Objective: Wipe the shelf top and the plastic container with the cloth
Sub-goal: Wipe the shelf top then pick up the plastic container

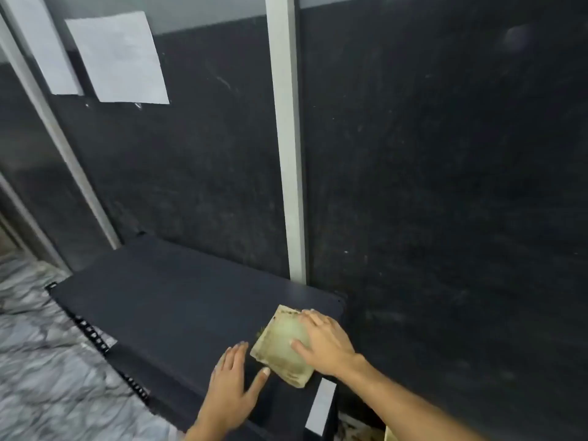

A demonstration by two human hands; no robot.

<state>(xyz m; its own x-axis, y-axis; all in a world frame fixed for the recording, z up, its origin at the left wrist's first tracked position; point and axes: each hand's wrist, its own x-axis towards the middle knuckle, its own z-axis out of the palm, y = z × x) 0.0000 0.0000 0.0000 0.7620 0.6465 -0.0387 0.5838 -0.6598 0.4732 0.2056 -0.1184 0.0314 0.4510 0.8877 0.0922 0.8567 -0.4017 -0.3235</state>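
mid-wipe on the shelf top [165,300]: cloth [281,346] pressed flat near its right corner under the spread right hand [324,345], left hand [234,380] open beside it, plastic container unseen, seemingly left to do.

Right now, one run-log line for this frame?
step: wiping shelf top | right hand: flat on cloth | left hand: flat on shelf, thumb near cloth | plastic container: not in view

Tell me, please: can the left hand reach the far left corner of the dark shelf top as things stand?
Probably yes. The left hand lies flat and empty on the dark shelf top, and nothing stands between it and that corner. The folded yellowish cloth is under the right hand.
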